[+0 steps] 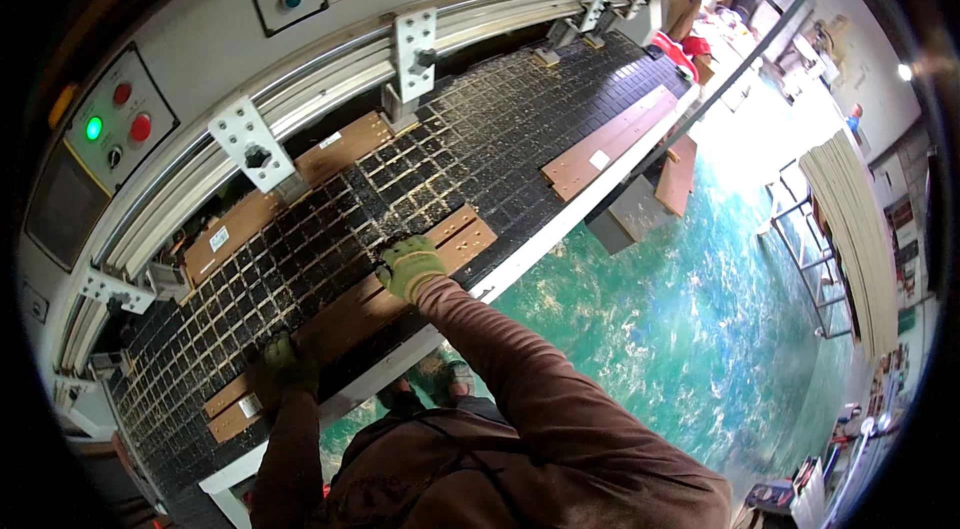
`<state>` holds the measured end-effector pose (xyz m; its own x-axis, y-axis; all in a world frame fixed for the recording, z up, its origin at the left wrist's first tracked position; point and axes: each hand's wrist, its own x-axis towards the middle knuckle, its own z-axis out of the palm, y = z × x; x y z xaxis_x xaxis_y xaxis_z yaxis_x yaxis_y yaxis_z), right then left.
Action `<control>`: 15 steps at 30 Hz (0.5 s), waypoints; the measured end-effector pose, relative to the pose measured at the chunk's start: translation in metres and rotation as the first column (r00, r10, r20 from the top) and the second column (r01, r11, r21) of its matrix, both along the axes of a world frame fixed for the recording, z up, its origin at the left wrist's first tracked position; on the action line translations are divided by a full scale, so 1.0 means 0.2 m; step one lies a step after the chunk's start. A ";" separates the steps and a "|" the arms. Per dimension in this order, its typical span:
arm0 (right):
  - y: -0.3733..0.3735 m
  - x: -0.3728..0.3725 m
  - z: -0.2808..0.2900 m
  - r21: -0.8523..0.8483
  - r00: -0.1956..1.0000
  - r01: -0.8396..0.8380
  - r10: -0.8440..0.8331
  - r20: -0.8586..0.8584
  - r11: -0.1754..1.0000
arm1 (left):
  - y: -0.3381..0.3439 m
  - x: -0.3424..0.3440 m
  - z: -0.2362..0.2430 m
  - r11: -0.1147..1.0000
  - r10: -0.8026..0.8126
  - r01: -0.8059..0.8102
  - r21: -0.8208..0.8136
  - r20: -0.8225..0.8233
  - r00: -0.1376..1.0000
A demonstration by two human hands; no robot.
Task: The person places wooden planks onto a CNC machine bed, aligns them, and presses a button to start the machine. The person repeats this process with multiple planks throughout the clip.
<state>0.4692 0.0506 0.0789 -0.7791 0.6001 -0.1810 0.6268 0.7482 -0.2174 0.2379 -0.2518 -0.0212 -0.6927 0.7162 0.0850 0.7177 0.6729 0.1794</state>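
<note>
My right hand [408, 267], in an olive glove, has its fingers curled over the far edge of a pair of brown drilled boards [345, 327] lying side by side along the machine's front. My left hand [290, 365], gloved and in shadow, grips the same boards farther left. Under them is a black gridded worktop [300, 281] sprinkled with pale chips. A long brown board [230, 237] with white labels lies at the back, below metal clamp blocks [252, 151] on rails.
A control panel [118, 116] is at left. More brown boards [610, 147] lie on the worktop's right, near a slanting metal bar [745, 54]. Green floor [640, 349] lies beyond the front edge, with stacked sheets [848, 239] on a rack at right. A small distant person [855, 117] is beyond.
</note>
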 end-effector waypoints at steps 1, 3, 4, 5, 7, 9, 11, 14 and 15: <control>-0.01 0.00 0.00 0.003 0.999 -0.005 0.005 -0.042 1.000 | -0.02 -0.01 -0.02 1.000 -0.003 0.004 0.028 -0.033 0.999; -0.01 0.00 0.01 0.024 0.999 -0.004 0.005 -0.050 1.000 | -0.04 -0.05 -0.03 0.996 -0.056 0.060 0.068 -0.047 0.997; -0.01 0.00 0.01 0.034 0.999 -0.006 0.007 -0.053 0.999 | -0.04 -0.06 -0.03 0.993 -0.081 0.086 0.087 -0.054 0.995; 0.00 -0.01 -0.04 0.019 1.000 -0.002 0.002 -0.009 1.000 | -0.05 -0.06 -0.03 0.993 -0.057 0.063 0.099 -0.063 0.996; 0.00 -0.01 -0.07 0.012 0.999 0.018 -0.018 -0.028 1.000 | -0.03 0.00 0.02 0.992 -0.006 0.015 0.124 -0.074 0.997; 0.00 -0.01 -0.09 0.017 0.999 0.024 -0.023 -0.036 1.000 | -0.03 0.00 0.01 0.992 -0.008 0.020 0.125 -0.094 0.996; 0.00 -0.02 -0.10 0.032 0.999 0.017 -0.016 -0.033 0.999 | -0.04 -0.01 0.01 0.991 -0.017 0.027 0.132 -0.081 0.997; 0.00 -0.01 -0.09 0.070 0.997 0.011 -0.005 -0.073 0.998 | -0.02 0.00 0.03 0.989 -0.014 0.020 0.149 -0.042 0.999; 0.00 0.00 -0.08 0.051 0.998 0.010 -0.006 -0.067 0.999 | 0.00 0.04 0.07 0.989 0.012 -0.004 0.150 -0.051 0.999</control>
